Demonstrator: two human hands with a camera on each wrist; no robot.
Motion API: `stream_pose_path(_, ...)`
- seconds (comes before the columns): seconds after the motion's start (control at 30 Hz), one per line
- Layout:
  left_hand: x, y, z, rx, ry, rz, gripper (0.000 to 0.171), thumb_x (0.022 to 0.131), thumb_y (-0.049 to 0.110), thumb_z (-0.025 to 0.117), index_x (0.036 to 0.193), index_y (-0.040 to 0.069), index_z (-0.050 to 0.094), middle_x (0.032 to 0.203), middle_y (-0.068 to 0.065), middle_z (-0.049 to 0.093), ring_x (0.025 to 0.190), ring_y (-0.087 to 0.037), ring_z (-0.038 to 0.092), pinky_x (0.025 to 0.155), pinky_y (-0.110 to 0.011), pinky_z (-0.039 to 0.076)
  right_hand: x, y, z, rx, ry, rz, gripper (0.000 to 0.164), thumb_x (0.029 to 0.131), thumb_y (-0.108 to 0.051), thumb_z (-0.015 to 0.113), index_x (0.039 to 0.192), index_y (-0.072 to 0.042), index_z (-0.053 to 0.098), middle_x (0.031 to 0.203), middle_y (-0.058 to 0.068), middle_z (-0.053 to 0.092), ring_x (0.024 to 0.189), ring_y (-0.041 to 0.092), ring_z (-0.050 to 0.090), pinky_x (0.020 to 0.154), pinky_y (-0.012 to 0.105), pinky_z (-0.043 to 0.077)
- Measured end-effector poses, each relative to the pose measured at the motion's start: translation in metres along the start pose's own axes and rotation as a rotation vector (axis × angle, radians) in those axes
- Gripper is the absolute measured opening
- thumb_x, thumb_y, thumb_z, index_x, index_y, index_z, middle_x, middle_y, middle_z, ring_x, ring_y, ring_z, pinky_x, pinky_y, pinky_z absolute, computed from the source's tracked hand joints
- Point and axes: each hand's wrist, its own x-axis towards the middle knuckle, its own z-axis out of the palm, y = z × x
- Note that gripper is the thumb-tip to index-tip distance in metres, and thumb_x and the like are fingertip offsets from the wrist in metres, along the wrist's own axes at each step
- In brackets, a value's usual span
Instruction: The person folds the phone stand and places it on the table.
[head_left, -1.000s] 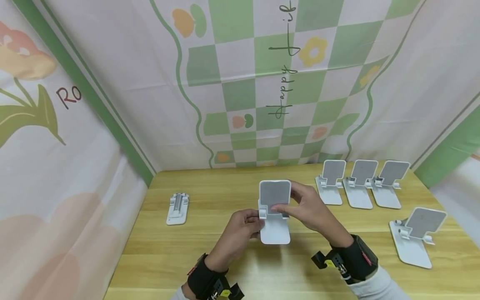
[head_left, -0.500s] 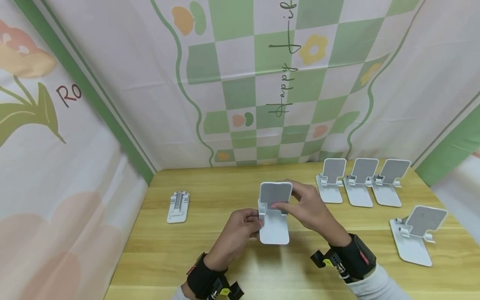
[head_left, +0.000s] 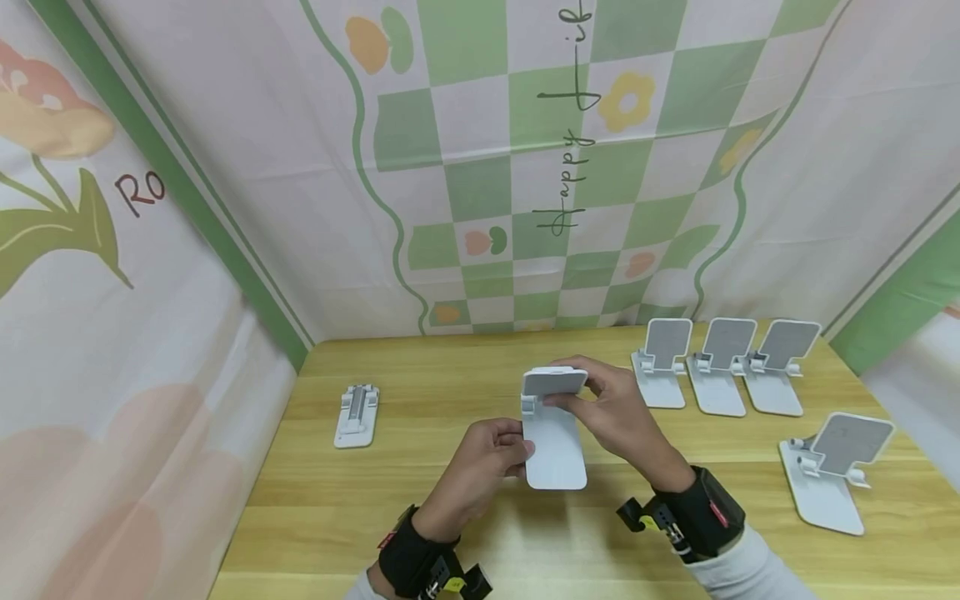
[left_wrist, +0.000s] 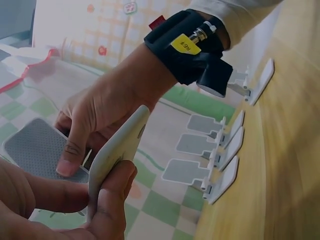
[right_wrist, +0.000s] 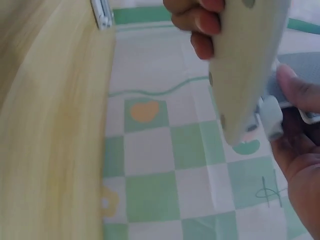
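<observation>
A white folding phone stand point(head_left: 555, 454) with a grey pad on its upper plate is held up over the table between both hands. My left hand point(head_left: 487, 458) pinches the left edge of its base between thumb and fingers. With the thumb on the grey pad point(left_wrist: 40, 150) and the fingers behind, my right hand point(head_left: 611, 408) grips the upper plate, which leans forward over the base. In the right wrist view the underside of the base point(right_wrist: 245, 65) faces the camera, and part of the hinge point(right_wrist: 270, 117) shows.
Three unfolded phone stands point(head_left: 722, 392) stand in a row at the back right. Another unfolded stand point(head_left: 825, 492) is nearer, at the right edge. A folded stand point(head_left: 356, 421) lies flat on the left of the wooden table point(head_left: 300, 517). Printed cloth point(head_left: 480, 192) hangs behind.
The held stand's upper plate has tilted forward, so its grey pad looks much shorter from above. My right hand has turned slightly with it; the left hand keeps its grip.
</observation>
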Motion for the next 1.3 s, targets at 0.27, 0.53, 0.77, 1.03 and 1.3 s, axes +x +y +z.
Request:
stream_pose_path(0.27, 0.003, -0.004, -0.005, 0.002, 0.018, -0.011, 0.037, 0.105, 0.003, 0.058, 0.136, -0.017, 0.056, 0.112, -0.020, 0.071, 0.096, -0.016, 0.070, 0.081, -0.026, 0.060, 0.012, -0.019, -0.010, -0.294, 0.021, -0.288, 0.063, 0.072, 0.002, 0.093, 0.130, -0.007, 0.070, 0.127, 0.011, 0.071, 0.116, 0.027, 0.067, 0.101, 0.013, 0.049)
stream_pose_path(0.53, 0.005, -0.007, -0.008, 0.001, 0.038, 0.005, 0.035, 0.105, 0.003, 0.058, 0.135, -0.016, 0.056, 0.114, -0.020, 0.072, 0.100, -0.018, 0.070, 0.081, -0.026, 0.060, 0.023, -0.047, -0.012, -0.553, 0.012, -0.500, 0.030, 0.079, 0.008, 0.086, 0.104, -0.005, 0.077, 0.101, 0.006, 0.070, 0.095, 0.023, 0.065, 0.078, 0.033, 0.059)
stream_pose_path(0.77, 0.005, -0.004, -0.015, 0.005, 0.049, -0.002, 0.036, 0.106, 0.005, 0.058, 0.135, -0.015, 0.057, 0.122, -0.023, 0.073, 0.105, -0.021, 0.072, 0.082, -0.027, 0.061, 0.021, -0.051, -0.003, -0.545, 0.015, -0.551, 0.031, 0.074, 0.014, 0.086, 0.096, -0.004, 0.076, 0.087, 0.003, 0.065, 0.082, 0.017, 0.061, 0.068, 0.030, 0.058)
stream_pose_path(1.03, 0.007, 0.011, -0.029, 0.059, 0.104, 0.036, 0.037, 0.107, 0.008, 0.053, 0.139, -0.012, 0.057, 0.135, -0.024, 0.066, 0.113, -0.024, 0.069, 0.089, -0.030, 0.061, 0.004, -0.046, 0.014, -0.542, -0.005, -0.626, 0.017, 0.104, -0.002, 0.061, 0.094, -0.005, 0.075, 0.088, 0.004, 0.067, 0.079, 0.017, 0.062, 0.069, 0.029, 0.058)
stream_pose_path(1.3, 0.007, 0.017, -0.033, 0.057, 0.098, 0.049, 0.036, 0.108, 0.006, 0.050, 0.138, -0.011, 0.058, 0.134, -0.024, 0.067, 0.106, -0.018, 0.069, 0.088, -0.027, 0.060, -0.006, -0.038, 0.026, -0.617, 0.065, -0.751, 0.040, 0.111, -0.005, 0.044, 0.090, -0.005, 0.078, 0.085, 0.002, 0.071, 0.077, 0.015, 0.065, 0.068, 0.028, 0.058)
